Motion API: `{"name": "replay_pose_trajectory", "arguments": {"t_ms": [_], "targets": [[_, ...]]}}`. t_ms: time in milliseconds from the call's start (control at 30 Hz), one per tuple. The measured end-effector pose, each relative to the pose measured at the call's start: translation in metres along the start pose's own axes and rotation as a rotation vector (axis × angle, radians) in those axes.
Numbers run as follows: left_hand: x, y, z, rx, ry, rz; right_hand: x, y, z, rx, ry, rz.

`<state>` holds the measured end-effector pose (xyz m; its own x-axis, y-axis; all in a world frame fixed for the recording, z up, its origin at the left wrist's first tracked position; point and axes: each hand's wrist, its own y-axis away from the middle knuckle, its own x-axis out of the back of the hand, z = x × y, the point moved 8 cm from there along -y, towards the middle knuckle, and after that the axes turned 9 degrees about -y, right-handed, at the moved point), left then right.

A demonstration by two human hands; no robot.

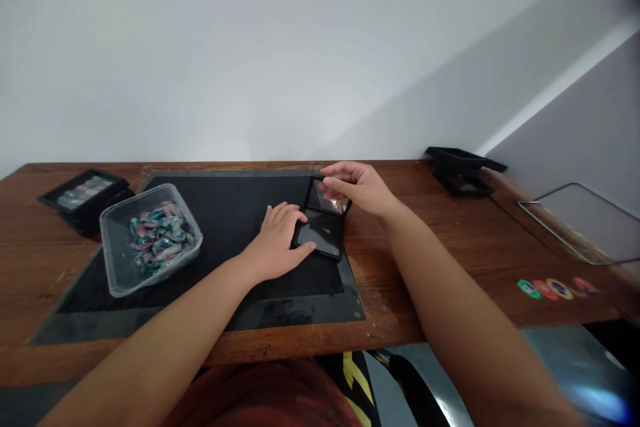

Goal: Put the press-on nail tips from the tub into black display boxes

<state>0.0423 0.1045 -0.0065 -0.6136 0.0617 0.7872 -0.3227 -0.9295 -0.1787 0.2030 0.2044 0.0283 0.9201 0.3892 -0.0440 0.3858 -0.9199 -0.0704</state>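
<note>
A black hinged display frame (320, 232) with clear film panes lies unfolded near the right side of the dark mat. Its far half (319, 196) is tilted up. My left hand (276, 240) lies across the left side of the near half, with thumb and index finger set apart on its border, holding it. My right hand (363, 188) is over the upper right of the raised half. Its fingers are stretched forward with a gap above the thumb, and nothing shows between them. Whether they touch the film, I cannot tell.
Left on the mat (235, 197) stands a clear plastic tub (113, 243) of blue-green and pinkish pieces. Stacked black frames (87, 197) sit beyond it. More black frames (460, 167) are at the back right. Round coloured stickers (559, 289) and a thin wire frame (553, 232) lie right.
</note>
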Motion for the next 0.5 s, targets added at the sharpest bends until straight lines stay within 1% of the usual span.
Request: {"name": "replay_pose_trajectory", "arguments": {"t_ms": [67, 133, 200, 267, 300, 367, 400, 433, 500], "targets": [[0.008, 0.002, 0.005, 0.022, -0.047, 0.056, -0.001, 0.0, 0.0, 0.006, -0.008, -0.005], [0.027, 0.006, 0.016, 0.045, -0.117, 0.158, -0.003, 0.0, -0.002, 0.035, 0.008, -0.005], [0.057, 0.014, 0.029, 0.071, -0.205, 0.274, -0.005, 0.001, -0.007, 0.091, 0.048, 0.013], [0.096, 0.025, 0.031, 0.151, -0.305, 0.379, -0.009, 0.003, -0.01, 0.153, 0.094, 0.023], [0.115, 0.031, 0.024, 0.245, -0.354, 0.396, -0.012, 0.004, -0.012, 0.183, 0.117, 0.022], [0.142, 0.043, -0.006, 0.447, -0.455, 0.268, -0.017, 0.006, -0.015, 0.247, 0.167, 0.021], [0.153, 0.048, -0.023, 0.507, -0.481, 0.199, -0.019, 0.006, -0.017, 0.283, 0.193, 0.029], [0.161, 0.053, -0.041, 0.538, -0.495, 0.128, -0.02, 0.007, -0.018, 0.315, 0.218, 0.041], [0.175, 0.064, -0.08, 0.628, -0.555, 0.039, -0.021, 0.008, -0.02, 0.348, 0.261, 0.064]]}}
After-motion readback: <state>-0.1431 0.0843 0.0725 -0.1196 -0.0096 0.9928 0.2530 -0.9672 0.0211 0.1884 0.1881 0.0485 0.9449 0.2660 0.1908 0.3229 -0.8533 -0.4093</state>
